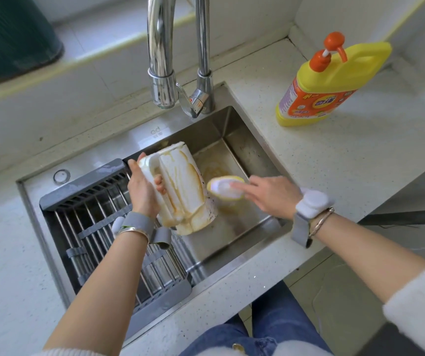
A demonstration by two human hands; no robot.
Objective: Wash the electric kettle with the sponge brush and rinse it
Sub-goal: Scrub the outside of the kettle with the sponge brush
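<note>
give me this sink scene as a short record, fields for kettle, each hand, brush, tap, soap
kettle: white electric kettle, streaked brown, tilted over the sink
left hand: left hand grips the kettle handle
right hand: right hand holds the sponge brush beside the kettle body
tap: faucet, no water visible
soap: yellow detergent bottle upright on the counter

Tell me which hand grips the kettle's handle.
The left hand grips the stained white kettle; the right hand holds the yellow sponge brush.
</note>
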